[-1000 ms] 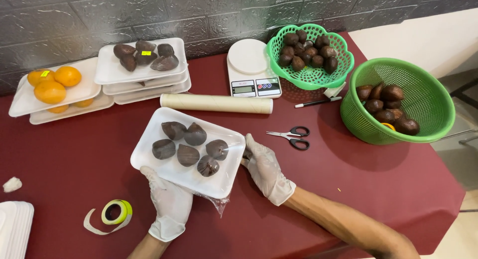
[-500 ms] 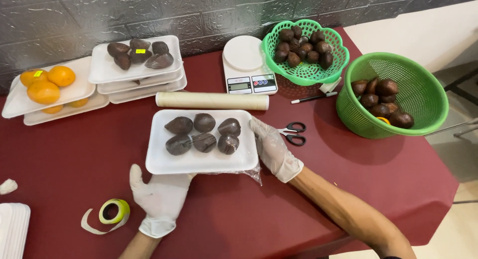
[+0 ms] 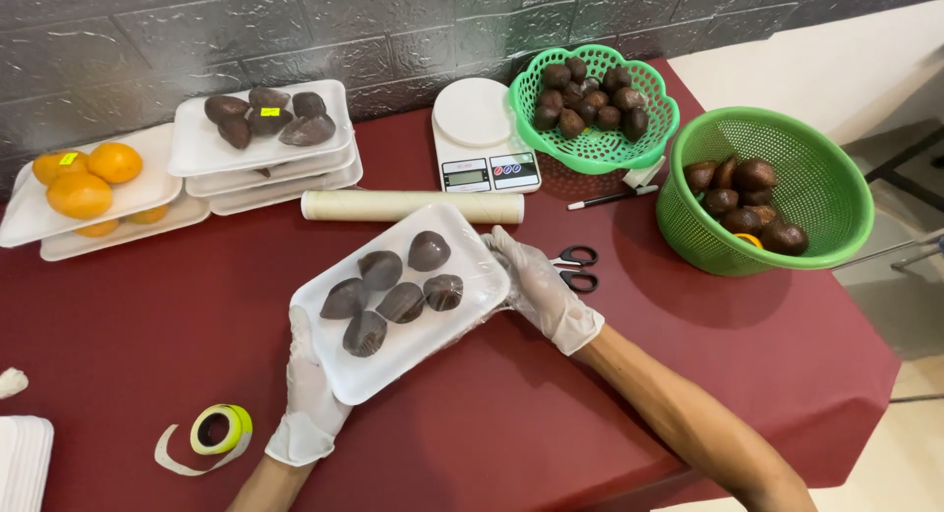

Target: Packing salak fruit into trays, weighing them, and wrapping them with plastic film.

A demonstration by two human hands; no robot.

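Both gloved hands grasp a white tray [image 3: 393, 360] of dark fruit, apparently film-wrapped: left hand [image 3: 307, 399] under its near corner, right hand [image 3: 539, 291] clenched at its far edge. Best kept level above the desk [image 3: 147, 305].

A dark red cloth [image 3: 177, 325] covers the tabletop [image 3: 610, 414], which fills most of the view and ends in a straight edge on the right. Along the far side runs a wall [image 3: 295, 30] of grey, rough-faced blocks with pale seams. To the far right, beyond the tabletop's corner, lies a light cream floor [image 3: 865, 60]. A thin dark metal frame [image 3: 910, 163] stands on that floor at the right edge. The light is soft and even, with faint shadows.
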